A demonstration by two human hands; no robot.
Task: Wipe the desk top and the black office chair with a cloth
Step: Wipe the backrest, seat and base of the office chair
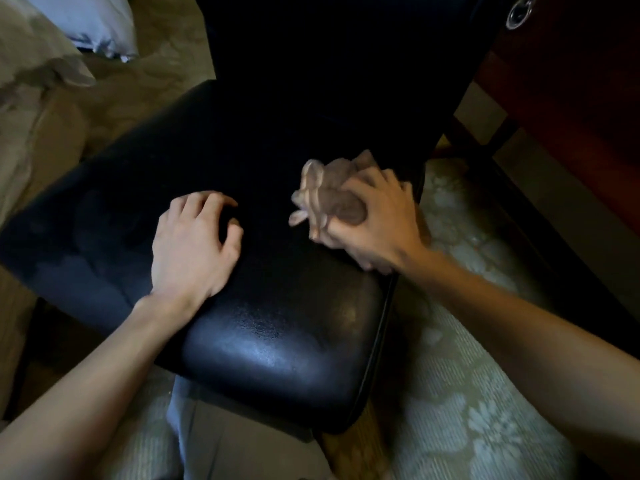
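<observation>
Both hands sit on the black padded leather office chair [277,323], my left hand [194,237] loosely curled and bracing, my right hand [374,220] gripping the crumpled beige cloth [322,192], apparently touching the seat's far right edge though blur obscures contact, so I'd press flatter and overlap passes.

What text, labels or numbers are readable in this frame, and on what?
None readable. The black chair seat, the cloth gripped by the right hand, the patterned carpet and the wooden desk with its metal ring pull show no lettering.
</observation>
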